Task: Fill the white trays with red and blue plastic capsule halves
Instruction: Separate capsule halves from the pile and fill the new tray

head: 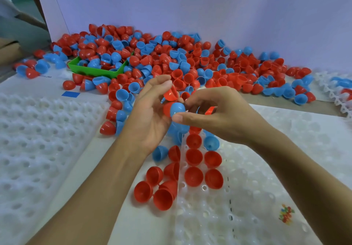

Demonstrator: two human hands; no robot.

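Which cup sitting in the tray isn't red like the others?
The blue half at the far end of the right column on the white tray. All the other seated halves, like its neighbour, are red.

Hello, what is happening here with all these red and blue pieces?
A person is filling white trays with capsule halves. The right hand pinches a blue half while the left hand holds red halves. The right tray holds a few red halves and one blue so far; a big pile waits behind.
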